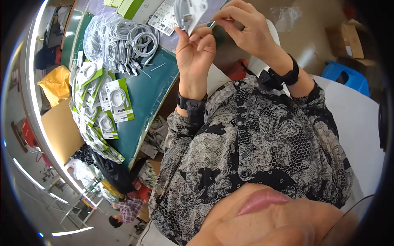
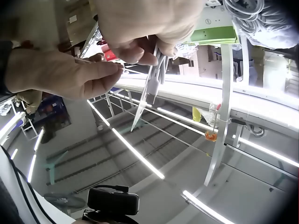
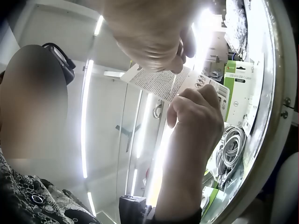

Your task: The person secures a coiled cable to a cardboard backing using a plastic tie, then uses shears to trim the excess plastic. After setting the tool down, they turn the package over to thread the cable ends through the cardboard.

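Observation:
My left hand (image 1: 195, 57) grips a white printed card (image 1: 198, 14) between thumb and fingers, and a coiled grey cable (image 1: 182, 12) lies against the card. In the left wrist view the card (image 2: 145, 95) is seen edge-on below my left hand (image 2: 149, 21), with a cable plug (image 2: 154, 83) beside it. My right hand (image 1: 252, 33) is just right of the card, thumb and fingertips together, pinching a thin white strip (image 2: 84, 60). In the right wrist view, small print covers the card (image 3: 156, 83) between my right hand (image 3: 147, 35) and left hand (image 3: 198, 116).
On the green table (image 1: 143, 96) lie a pile of coiled cables (image 1: 117, 41), several carded cable packs (image 1: 119, 100) and loose thin white strips (image 1: 158, 67). Green-edged cards (image 1: 131, 8) are at the table's far end. A blue stool (image 1: 347, 76) and cardboard box (image 1: 352, 41) are at the right.

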Demonstrator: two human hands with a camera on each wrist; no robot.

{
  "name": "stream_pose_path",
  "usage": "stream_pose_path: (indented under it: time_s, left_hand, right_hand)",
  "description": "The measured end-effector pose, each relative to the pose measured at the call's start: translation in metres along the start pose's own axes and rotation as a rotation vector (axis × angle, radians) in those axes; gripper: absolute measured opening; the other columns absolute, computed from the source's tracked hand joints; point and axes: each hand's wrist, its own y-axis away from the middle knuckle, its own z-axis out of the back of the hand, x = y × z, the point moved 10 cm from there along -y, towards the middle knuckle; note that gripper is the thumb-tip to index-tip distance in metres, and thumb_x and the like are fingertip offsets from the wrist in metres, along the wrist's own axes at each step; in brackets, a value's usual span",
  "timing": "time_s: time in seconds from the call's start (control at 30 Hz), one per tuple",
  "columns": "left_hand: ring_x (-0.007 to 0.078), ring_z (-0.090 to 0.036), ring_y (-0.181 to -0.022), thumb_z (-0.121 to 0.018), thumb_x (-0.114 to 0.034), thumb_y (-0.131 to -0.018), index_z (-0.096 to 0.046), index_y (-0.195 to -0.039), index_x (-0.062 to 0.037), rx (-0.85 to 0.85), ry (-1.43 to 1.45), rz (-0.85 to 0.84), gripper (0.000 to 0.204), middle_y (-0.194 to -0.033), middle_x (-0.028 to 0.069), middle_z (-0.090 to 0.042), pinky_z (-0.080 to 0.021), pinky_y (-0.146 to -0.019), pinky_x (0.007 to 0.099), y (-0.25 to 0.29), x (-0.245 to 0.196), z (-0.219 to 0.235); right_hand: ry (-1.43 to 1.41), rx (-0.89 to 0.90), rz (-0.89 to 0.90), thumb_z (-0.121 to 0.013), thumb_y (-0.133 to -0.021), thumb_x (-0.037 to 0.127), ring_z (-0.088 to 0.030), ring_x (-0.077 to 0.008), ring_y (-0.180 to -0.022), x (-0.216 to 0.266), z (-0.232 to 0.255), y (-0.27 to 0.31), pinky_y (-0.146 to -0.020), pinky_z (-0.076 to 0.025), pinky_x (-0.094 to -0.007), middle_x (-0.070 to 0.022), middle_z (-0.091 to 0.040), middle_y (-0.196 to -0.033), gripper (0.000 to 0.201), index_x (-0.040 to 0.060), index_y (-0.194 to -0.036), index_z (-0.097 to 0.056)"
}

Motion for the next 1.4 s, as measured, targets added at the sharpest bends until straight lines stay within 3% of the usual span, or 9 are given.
stream_pose_path:
  time_s: [0.03,0.17,0.3,0.43,0.57,0.7,0.83,0.97,1.4]
  left_hand:
    - [0.0128,-0.053,-0.067,-0.058,-0.025,-0.090,-0.056,-0.094,-0.0006,0.037,0.110,0.044,0.025,-0.081,0.0049,-0.051,-0.044,-0.056,0.0254,0.000,0.006,-0.006]
    - [0.0114,-0.051,-0.058,-0.057,-0.015,-0.089,-0.055,-0.087,0.0021,0.061,0.266,0.128,0.017,-0.075,0.0055,-0.048,-0.039,-0.043,0.0213,0.001,0.019,-0.015]
    - [0.0119,-0.050,-0.051,-0.052,-0.006,-0.087,-0.054,-0.084,0.0042,0.029,0.348,0.116,0.011,-0.072,0.0070,-0.047,-0.038,-0.037,0.0214,0.002,0.025,-0.022]
    - [0.0124,-0.050,-0.049,-0.049,-0.003,-0.086,-0.054,-0.083,0.0050,0.042,0.374,0.101,0.010,-0.068,0.0082,-0.047,-0.040,-0.035,0.0223,0.001,0.027,-0.022]
    - [0.0124,-0.050,-0.047,-0.046,-0.004,-0.087,-0.054,-0.082,0.0055,0.050,0.346,0.083,0.013,-0.066,0.0089,-0.047,-0.040,-0.034,0.0216,0.000,0.024,-0.022]
    - [0.0123,-0.049,-0.046,-0.045,-0.004,-0.087,-0.053,-0.081,0.0059,0.044,0.325,0.071,0.014,-0.065,0.0096,-0.049,-0.039,-0.032,0.0206,-0.002,0.022,-0.021]
    - [0.0122,-0.049,-0.045,-0.045,-0.004,-0.086,-0.053,-0.081,0.0060,0.034,0.325,0.071,0.014,-0.065,0.0101,-0.050,-0.038,-0.031,0.0205,-0.004,0.021,-0.016]
    - [0.0120,-0.049,-0.045,-0.046,-0.005,-0.087,-0.053,-0.081,0.0062,0.035,0.346,0.071,0.015,-0.065,0.0104,-0.050,-0.038,-0.031,0.0206,-0.004,0.021,-0.015]
    - [0.0117,-0.048,-0.046,-0.046,-0.007,-0.089,-0.055,-0.082,0.0055,0.035,0.246,0.091,0.017,-0.065,0.0069,-0.050,-0.035,-0.035,0.0199,-0.006,0.016,0.002]
  right_hand:
    - [-0.004,-0.016,-0.018,-0.068,-0.071,0.005,-0.058,-0.0241,-0.077,-0.008,-0.003,0.001,-0.070,-0.045,-0.0354,-0.0067,-0.060,-0.082,0.013,0.0061,-0.083,-0.063]
    - [-0.003,-0.281,0.483,-0.067,-0.073,0.006,-0.056,-0.0236,-0.075,0.011,0.009,0.018,-0.070,-0.041,-0.0343,-0.0051,-0.058,-0.080,0.010,0.0073,-0.081,-0.062]
    - [-0.059,-0.030,0.114,-0.066,-0.073,0.005,-0.057,-0.0228,-0.077,0.006,0.006,0.002,-0.072,-0.039,-0.0327,-0.0038,-0.058,-0.081,0.010,0.0080,-0.082,-0.061]
    - [0.138,-0.234,0.494,-0.066,-0.073,0.006,-0.057,-0.0211,-0.077,0.015,0.004,0.015,-0.072,-0.038,-0.0318,-0.0025,-0.057,-0.080,0.012,0.0086,-0.084,-0.061]
    - [0.176,-0.188,0.524,-0.065,-0.072,0.007,-0.057,-0.0187,-0.078,0.026,0.004,0.013,-0.073,-0.038,-0.0321,-0.0012,-0.056,-0.079,0.013,0.0094,-0.083,-0.061]
    - [-0.092,-0.073,0.240,-0.065,-0.071,0.008,-0.056,-0.0172,-0.078,0.018,0.009,0.002,-0.073,-0.038,-0.0319,-0.0001,-0.056,-0.080,0.013,0.0100,-0.082,-0.060]
    - [-0.079,-0.024,0.205,-0.065,-0.071,0.009,-0.056,-0.0169,-0.079,0.010,0.001,0.001,-0.073,-0.038,-0.0317,0.0001,-0.056,-0.080,0.012,0.0104,-0.081,-0.060]
    - [0.277,-0.156,0.542,-0.065,-0.071,0.009,-0.056,-0.0169,-0.079,0.021,-0.010,0.014,-0.073,-0.038,-0.0315,0.0003,-0.056,-0.080,0.012,0.0103,-0.082,-0.060]
    - [0.244,-0.155,0.581,-0.066,-0.073,0.010,-0.057,-0.0202,-0.074,0.023,-0.024,0.016,-0.071,-0.039,-0.0321,-0.0021,-0.056,-0.079,0.012,0.0102,-0.085,-0.062]
